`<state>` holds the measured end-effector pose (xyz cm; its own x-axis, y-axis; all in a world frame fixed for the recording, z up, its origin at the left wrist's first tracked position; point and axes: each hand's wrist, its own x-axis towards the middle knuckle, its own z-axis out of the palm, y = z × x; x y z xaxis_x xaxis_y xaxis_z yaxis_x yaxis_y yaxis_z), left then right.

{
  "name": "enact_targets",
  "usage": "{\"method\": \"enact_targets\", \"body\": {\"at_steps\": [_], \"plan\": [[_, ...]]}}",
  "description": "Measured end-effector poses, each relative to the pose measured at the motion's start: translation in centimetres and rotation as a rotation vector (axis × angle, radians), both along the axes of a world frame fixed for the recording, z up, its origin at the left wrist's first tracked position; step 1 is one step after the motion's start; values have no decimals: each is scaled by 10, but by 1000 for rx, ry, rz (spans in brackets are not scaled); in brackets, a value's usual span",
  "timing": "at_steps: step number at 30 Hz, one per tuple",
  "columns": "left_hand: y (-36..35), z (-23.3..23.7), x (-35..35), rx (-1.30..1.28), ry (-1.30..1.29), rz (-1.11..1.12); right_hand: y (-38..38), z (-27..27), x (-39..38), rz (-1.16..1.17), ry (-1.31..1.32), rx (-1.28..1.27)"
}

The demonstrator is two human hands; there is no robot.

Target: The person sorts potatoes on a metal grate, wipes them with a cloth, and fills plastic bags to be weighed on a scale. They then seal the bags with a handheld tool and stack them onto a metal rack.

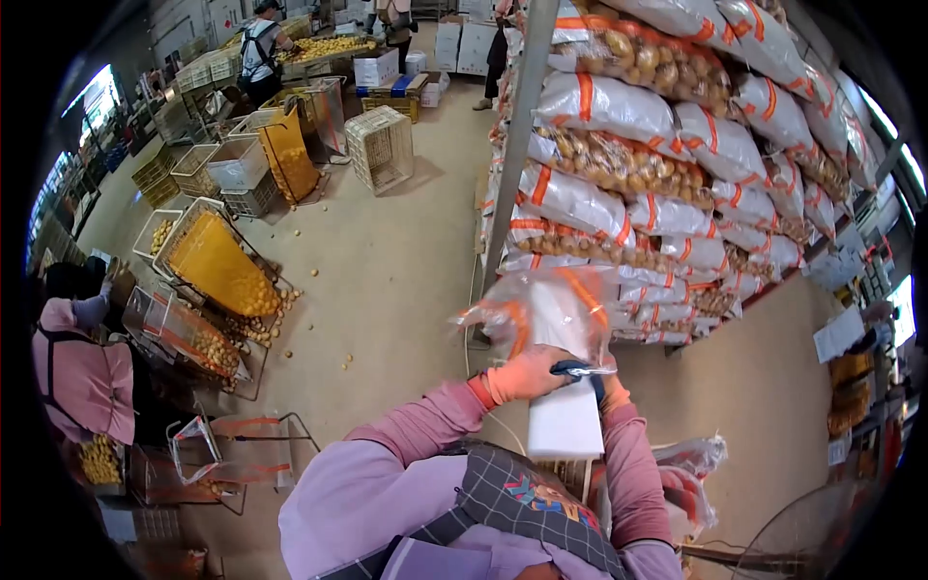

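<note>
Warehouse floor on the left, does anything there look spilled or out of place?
Yes. Loose yellow produce lies on the floor beside a filled yellow bag, with stray pieces farther out, outside any container. Beyond, a pale crate seems tipped on its side.

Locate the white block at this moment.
In the head view, the white block is just below and right of centre, between the left hand and right hand, clear plastic overlapping its upper end.

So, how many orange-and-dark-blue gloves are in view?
2: one on the left hand, the other, partly hidden, on the right hand. More may be hidden.
</note>
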<state>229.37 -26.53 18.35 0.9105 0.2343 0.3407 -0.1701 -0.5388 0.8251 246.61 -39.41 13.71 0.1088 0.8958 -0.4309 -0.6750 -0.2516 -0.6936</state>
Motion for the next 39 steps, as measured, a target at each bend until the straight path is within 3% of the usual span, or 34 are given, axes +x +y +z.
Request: {"method": "enact_targets", "body": {"at_steps": [1,3,4,5,7,8,9,10,12,14,15,17,19,21,24,27,29,30,31,32,34,35,37,39], "plan": [[0,18,-1,-151,186,-72,-2,-16,4,104,-486,145],[1,17,6,-47,143,-84,0,-11,3,153,-746,180],[2,9,11,11,169,-72,-4,4,20,141,189,13],[2,7,12,115,136,-10,-5,5,24,73,193,-11],[5,11,17,-1,153,-137,-25,-33,47,78,-307,-66],[6,16,18,-109,194,-257,-24,-34,45,155,-805,-90],[-1,19,16,-96,128,-266,-34,-39,33,138,-1109,163],[-9,12,25,-45,113,-326,-44,-17,31,382,-1523,21],[-27,9,36,-131,-7,-553,-25,10,14,-188,-262,-293],[-40,27,38,-163,32,-733,-33,4,14,-163,-331,-232],[-47,32,38,-83,237,-727,-35,1,13,-156,-404,-212],[-67,23,42,-337,118,-922,-35,-3,19,-182,-503,-199],[-87,31,40,-423,103,-1036,-36,-3,25,-297,-537,-207],[-103,56,27,-486,271,-1175,-37,-4,35,-444,-609,-202],[-135,46,22,-478,200,-1591,-45,-4,60,-699,-737,-211],[-83,69,18,-413,173,-1455,-69,-4,77,-899,-855,-265],[-48,50,14,-464,-69,-841,-82,-9,84,-991,-805,-246],[-42,41,19,-440,-217,-401,-86,-13,81,-1021,-687,-157],[-35,16,25,-460,-71,-232,-90,-16,78,-1050,-566,-72],[-30,-10,30,-494,79,-76,-99,-23,82,-1128,-488,-146],[-35,-58,43,-1156,375,-252,-108,-41,81,-1195,-401,-221],[-55,-22,32,-1097,397,-176,-111,-50,80,-1298,-369,-141],[-90,-82,32,-1086,774,-520,-116,-51,78,-1397,-330,-55],[-146,-80,9,-1349,752,-592,-126,-35,72,-1557,-333,-218]]}}
